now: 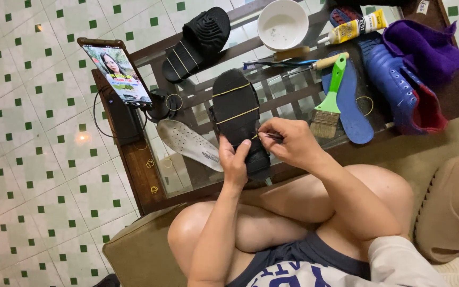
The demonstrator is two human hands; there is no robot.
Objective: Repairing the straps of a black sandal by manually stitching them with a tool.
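Two hands on black shoe [238,119]: left grip [235,162] clasped its heel; right grip [288,142] pinched a thin tool beside it.

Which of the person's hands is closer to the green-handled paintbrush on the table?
Right. The right hand sits just left of the paintbrush, while the left hand is farther away, on the other side of the black shoe.

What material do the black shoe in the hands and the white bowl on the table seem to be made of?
The black shoe, sole up in the left hand, looks like matte rubber or foam: dull, no glare, with yellow rubber bands around it. The white bowl looks like glossy plastic or ceramic; its smooth rim shines, but which of the two is unclear.
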